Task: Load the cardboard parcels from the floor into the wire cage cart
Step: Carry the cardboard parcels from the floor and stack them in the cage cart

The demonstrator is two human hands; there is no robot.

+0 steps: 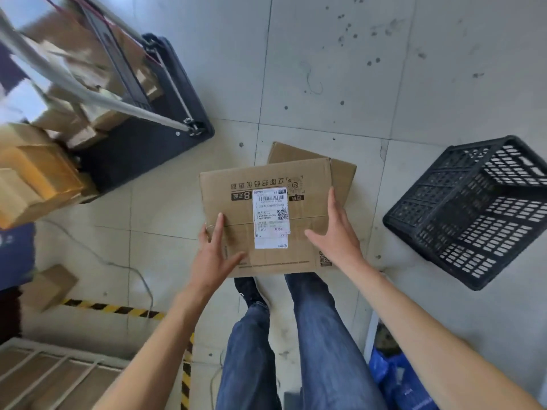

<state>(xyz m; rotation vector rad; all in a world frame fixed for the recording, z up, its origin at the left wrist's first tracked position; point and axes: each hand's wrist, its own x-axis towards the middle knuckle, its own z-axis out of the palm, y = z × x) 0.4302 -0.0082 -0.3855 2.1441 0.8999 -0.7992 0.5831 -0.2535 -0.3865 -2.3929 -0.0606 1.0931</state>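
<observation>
A flat cardboard parcel point(236, 199) with a white shipping label lies on the floor just ahead of my feet. It rests partly on a second cardboard parcel point(340, 173) that sticks out behind it. My left hand point(214, 253) is spread at the parcel's near left edge, thumb over the top face. My right hand point(337, 235) is spread over its right side, fingers pointing away. Neither hand has closed on it. The cart point(142, 152), with a dark base and metal bars, stands at the upper left and holds several cardboard parcels point(38, 176).
A black plastic crate point(473, 211) lies tipped on the floor at the right. A small box point(50, 287), a loose cable point(118, 264) and yellow-black floor tape point(118, 309) are at the left. A white wire frame point(44, 368) is bottom left, a blue bag point(396, 377) bottom right.
</observation>
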